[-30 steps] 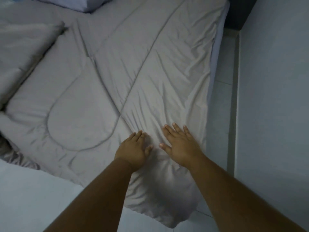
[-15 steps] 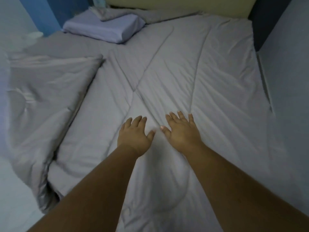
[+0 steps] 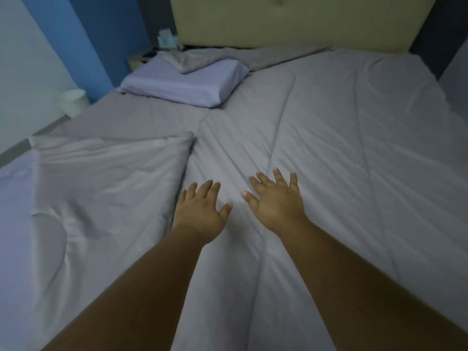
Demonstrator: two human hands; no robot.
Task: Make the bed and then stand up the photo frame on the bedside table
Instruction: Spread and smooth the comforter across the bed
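Observation:
A grey quilted blanket (image 3: 342, 148) lies spread over the bed, creased in places. Its left part is folded back on itself into a thick flap (image 3: 106, 178). My left hand (image 3: 201, 210) and my right hand (image 3: 274, 198) are side by side over the blanket's middle, palms down, fingers spread, holding nothing. A lilac pillow (image 3: 187, 81) lies at the head on the left, with a crumpled grey pillowcase (image 3: 192, 59) on top. The bedside table (image 3: 136, 60) shows at the far left of the headboard; no photo frame can be made out on it.
A beige padded headboard (image 3: 291, 21) stands at the far end. A blue wall (image 3: 96, 34) is at the left, with a white bin (image 3: 73, 102) on the floor beside the bed. A teal box (image 3: 167, 40) sits near the table. A pale wall closes the right side.
The view has risen from the bed's foot toward the headboard. Both hands have slid forward along the blanket toward the middle of the bed, still flat and spread.

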